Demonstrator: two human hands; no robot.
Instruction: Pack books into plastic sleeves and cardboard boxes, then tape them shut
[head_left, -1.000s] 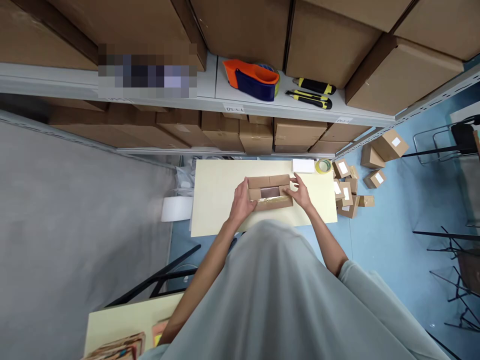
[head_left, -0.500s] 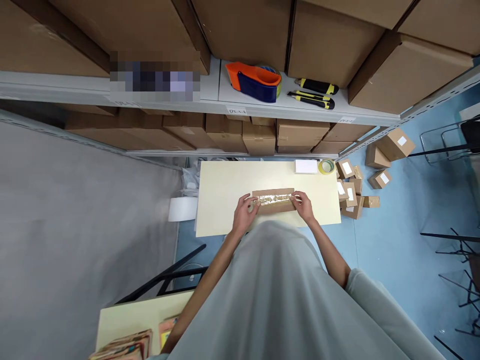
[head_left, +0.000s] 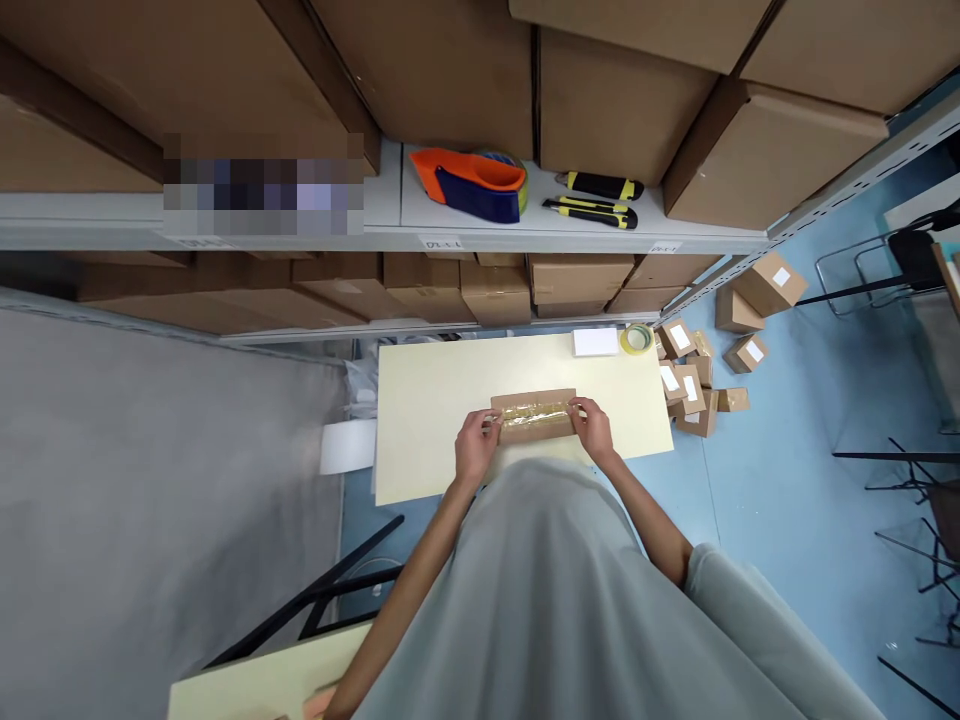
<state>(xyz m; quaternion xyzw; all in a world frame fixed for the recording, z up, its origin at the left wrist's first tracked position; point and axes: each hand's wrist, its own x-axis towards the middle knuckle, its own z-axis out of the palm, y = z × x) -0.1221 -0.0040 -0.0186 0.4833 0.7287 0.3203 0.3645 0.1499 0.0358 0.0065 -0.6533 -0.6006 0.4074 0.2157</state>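
A flat-lying brown cardboard box (head_left: 536, 436) sits near the front edge of the cream table (head_left: 427, 400). A shiny strip of clear packing tape (head_left: 534, 413) runs lengthwise over its top. My left hand (head_left: 477, 447) pinches the tape's left end, at the box's left edge. At the opposite edge, the fingers of my right hand (head_left: 592, 430) are closed on the right end of the strip. Both fingertips are small in view, so how much tape lies under them is hard to make out.
A roll of tape (head_left: 636, 339) and a white stack of labels (head_left: 595, 343) are at the table's back right. Above, a shelf (head_left: 382, 215) holds an orange-and-blue tape dispenser (head_left: 472, 184), yellow-black utility knives (head_left: 600, 186) and large cartons. Small labelled boxes (head_left: 688, 390) lie on the floor at right.
The view has shifted, so the table appears slightly lower and further left. Both hands keep hold of the tape ends, and the strip now looks flatter along the box.
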